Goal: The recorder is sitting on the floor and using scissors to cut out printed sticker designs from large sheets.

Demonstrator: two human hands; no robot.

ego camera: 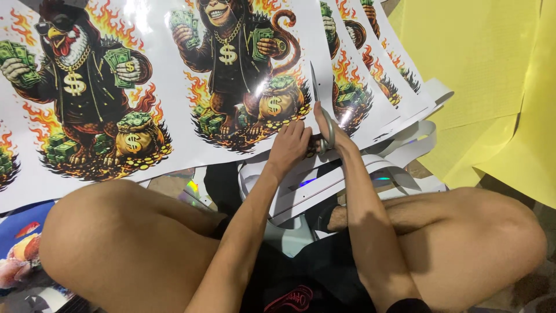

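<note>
A long glossy printed sheet [174, 145] lies across my crossed legs, showing a rooster cartoon [87, 87] on the left and a monkey cartoon [243, 64] in the middle. My left hand [288, 146] presses flat on the sheet's lower edge below the monkey. My right hand [331, 130] grips grey scissors [319, 104] whose blades point away along the white gap to the right of the monkey. More printed figures [353, 87] continue to the right of the cut line.
Curled white trimmed strips [399, 150] pile between my knees and to the right. Yellow sheets [492, 87] cover the floor at the right. Other colourful prints [23, 249] lie at the lower left beside my knee.
</note>
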